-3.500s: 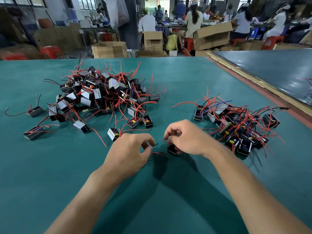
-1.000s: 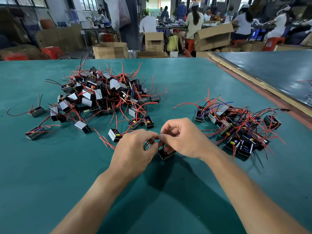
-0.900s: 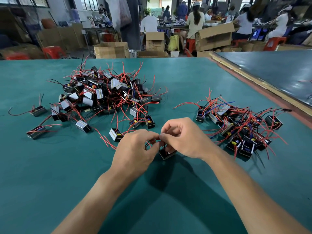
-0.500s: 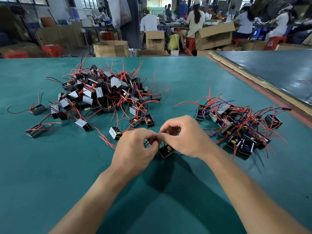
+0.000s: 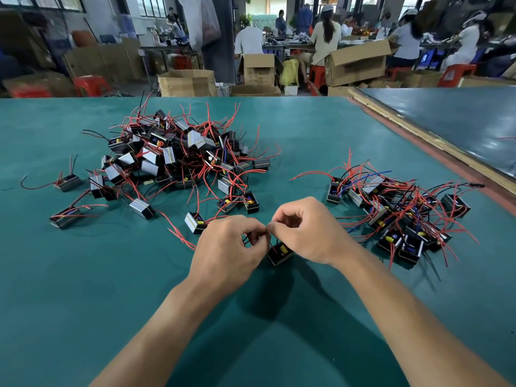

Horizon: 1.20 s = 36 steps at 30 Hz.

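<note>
The print on the cardboard box (image 5: 258, 75) behind the worktop (image 5: 83, 275) is too blurred to read. The worktop is covered in green. It carries a large pile of black modules with red wires (image 5: 181, 155) on the left and a smaller pile (image 5: 405, 213) on the right. Behind it, people sit on red stools (image 5: 458, 72) in a workshop.

The left grip (image 5: 229, 247) and the right grip (image 5: 310, 233) meet at the near middle. Both have curled fingers that pinch the thin wires (image 5: 255, 239) of one small black module (image 5: 280, 254). This module sits just under the right grip, between the two piles. I cannot tell whether it touches the worktop.
</note>
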Each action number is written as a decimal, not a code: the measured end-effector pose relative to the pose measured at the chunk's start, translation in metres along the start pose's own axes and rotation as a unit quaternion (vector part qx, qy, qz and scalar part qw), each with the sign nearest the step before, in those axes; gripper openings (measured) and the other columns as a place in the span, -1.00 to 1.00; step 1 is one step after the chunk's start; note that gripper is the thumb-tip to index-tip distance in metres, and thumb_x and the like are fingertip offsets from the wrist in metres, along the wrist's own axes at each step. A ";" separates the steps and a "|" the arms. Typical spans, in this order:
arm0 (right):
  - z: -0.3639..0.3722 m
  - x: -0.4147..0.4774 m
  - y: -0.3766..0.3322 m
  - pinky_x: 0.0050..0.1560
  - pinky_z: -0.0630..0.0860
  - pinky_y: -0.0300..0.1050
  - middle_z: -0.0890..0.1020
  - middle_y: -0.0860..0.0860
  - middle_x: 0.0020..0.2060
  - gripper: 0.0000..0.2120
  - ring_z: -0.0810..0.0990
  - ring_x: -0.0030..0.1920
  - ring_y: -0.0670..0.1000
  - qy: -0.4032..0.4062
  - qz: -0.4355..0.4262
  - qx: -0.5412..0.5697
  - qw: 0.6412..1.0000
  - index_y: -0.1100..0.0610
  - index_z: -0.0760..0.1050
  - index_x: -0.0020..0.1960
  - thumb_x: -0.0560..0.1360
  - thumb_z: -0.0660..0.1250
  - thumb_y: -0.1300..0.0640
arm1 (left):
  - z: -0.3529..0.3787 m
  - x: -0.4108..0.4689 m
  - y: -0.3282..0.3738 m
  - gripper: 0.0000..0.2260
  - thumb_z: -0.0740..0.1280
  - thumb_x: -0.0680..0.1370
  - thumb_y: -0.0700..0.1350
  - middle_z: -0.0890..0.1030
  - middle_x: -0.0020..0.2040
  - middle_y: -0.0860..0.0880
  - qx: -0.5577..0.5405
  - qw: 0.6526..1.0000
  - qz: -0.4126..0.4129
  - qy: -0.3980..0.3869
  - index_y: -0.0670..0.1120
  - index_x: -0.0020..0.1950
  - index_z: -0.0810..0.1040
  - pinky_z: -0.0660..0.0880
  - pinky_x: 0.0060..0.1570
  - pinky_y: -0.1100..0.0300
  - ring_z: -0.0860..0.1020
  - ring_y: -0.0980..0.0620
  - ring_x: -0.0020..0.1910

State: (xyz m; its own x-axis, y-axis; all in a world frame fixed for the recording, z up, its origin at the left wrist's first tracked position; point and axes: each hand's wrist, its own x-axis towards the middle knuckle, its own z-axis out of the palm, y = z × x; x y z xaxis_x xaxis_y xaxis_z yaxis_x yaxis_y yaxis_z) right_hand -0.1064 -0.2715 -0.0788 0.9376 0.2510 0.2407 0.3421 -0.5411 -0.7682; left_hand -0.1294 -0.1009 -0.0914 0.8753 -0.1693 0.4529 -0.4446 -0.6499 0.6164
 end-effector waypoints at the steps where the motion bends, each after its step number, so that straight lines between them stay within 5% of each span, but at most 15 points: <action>1: 0.000 0.000 0.000 -0.41 0.28 -0.34 0.47 -0.15 -0.56 -0.75 0.36 -0.50 -0.16 -0.003 0.004 0.009 1.000 0.09 0.55 -0.39 0.46 0.42 0.15 | 0.000 0.000 0.000 -0.87 0.41 0.46 -0.11 0.48 -0.40 0.13 -0.001 1.000 0.000 -0.002 0.00 -0.30 0.57 0.28 -0.38 0.24 0.38 0.20 -0.44; 9: -0.005 0.004 0.007 -0.43 0.28 -0.26 0.45 -0.06 -0.53 -0.73 0.32 -0.49 -0.08 -0.042 0.045 0.076 0.995 0.12 0.59 -0.34 0.54 0.36 0.17 | -0.002 0.002 0.002 -0.79 0.40 0.47 -0.09 0.49 -0.40 0.13 0.006 1.000 -0.009 -0.011 0.13 -0.33 0.49 0.39 -0.31 0.19 0.41 0.18 -0.40; 15: -0.005 0.003 0.007 -0.41 0.30 -0.29 0.48 -0.12 -0.52 -0.79 0.35 -0.48 -0.15 -0.024 0.010 0.053 0.998 0.16 0.58 -0.32 0.49 0.42 0.19 | -0.001 0.002 -0.002 -0.84 0.40 0.48 -0.09 0.52 -0.38 0.15 -0.024 0.998 -0.042 -0.025 0.07 -0.29 0.56 0.26 -0.43 0.37 0.37 0.18 -0.48; 25: -0.010 -0.003 -0.005 -0.39 0.33 -0.33 0.54 -0.10 -0.51 -0.85 0.42 -0.48 -0.18 -0.012 -0.071 -0.026 0.997 0.08 0.61 -0.32 0.40 0.43 0.25 | -0.001 0.004 -0.006 -0.87 0.42 0.52 -0.04 0.45 -0.47 0.16 -0.073 0.993 -0.077 -0.046 0.01 -0.23 0.64 0.22 -0.48 0.36 0.31 0.14 -0.51; 31: -0.014 -0.005 -0.007 -0.40 0.30 -0.34 0.53 -0.07 -0.51 -0.87 0.38 -0.49 -0.15 -0.042 -0.070 -0.021 0.996 0.10 0.61 -0.29 0.41 0.37 0.25 | -0.005 0.003 -0.002 -0.90 0.43 0.51 -0.10 0.57 -0.35 0.04 -0.055 0.996 -0.046 -0.059 -0.02 -0.21 0.65 0.30 -0.41 0.29 0.35 0.16 -0.47; 36: -0.014 -0.005 -0.006 -0.37 0.41 -0.22 0.63 0.04 -0.43 -0.89 0.46 -0.43 -0.09 -0.085 -0.054 0.000 0.995 0.10 0.64 -0.25 0.45 0.42 0.20 | -0.006 0.001 0.002 -0.84 0.44 0.51 -0.11 0.47 -0.39 0.09 -0.019 0.997 -0.004 -0.080 0.05 -0.28 0.62 0.29 -0.32 0.18 0.38 0.15 -0.38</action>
State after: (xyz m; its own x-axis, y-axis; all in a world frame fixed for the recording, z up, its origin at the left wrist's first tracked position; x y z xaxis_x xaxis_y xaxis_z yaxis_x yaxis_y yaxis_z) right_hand -0.1118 -0.2810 -0.0672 0.8713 0.4400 0.2171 0.4395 -0.5033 -0.7440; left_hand -0.1305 -0.0982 -0.0859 0.8966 -0.2815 0.3418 -0.4417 -0.6235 0.6451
